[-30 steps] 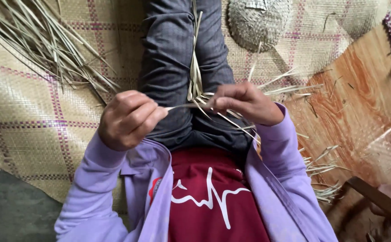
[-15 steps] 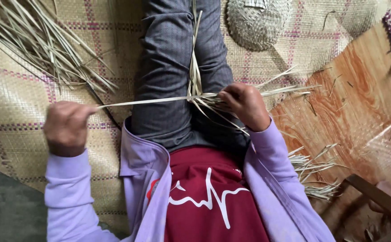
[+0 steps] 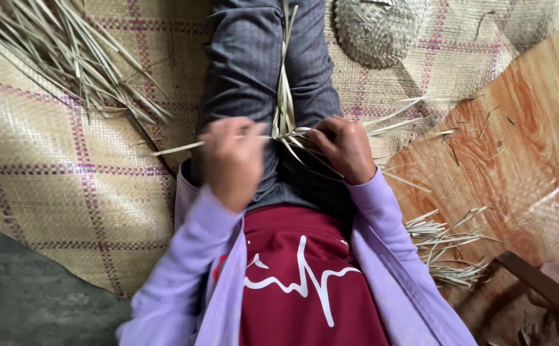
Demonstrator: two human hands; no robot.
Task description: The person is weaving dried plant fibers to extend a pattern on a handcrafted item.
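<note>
A small piece of weaving made of pale dried leaf strips [image 3: 286, 125] lies on my lap, its loose ends fanning out over my grey trousers. My right hand [image 3: 342, 147] pinches the woven centre and holds it in place. My left hand [image 3: 233, 159], blurred by motion, grips one long flat strip [image 3: 177, 148] close to the weaving; the strip's free end sticks out to the left past my hand.
A woven mat [image 3: 81, 186] with purple lines covers the floor. A pile of loose strips [image 3: 68, 57] lies at top left, more strips [image 3: 446, 247] by my right side. A small woven basket [image 3: 379, 29] sits ahead. Wood-patterned flooring [image 3: 517, 128] lies at the right.
My left hand pulled the strip far out to the left, then came back in towards the weaving. My right hand stayed on the woven centre.
</note>
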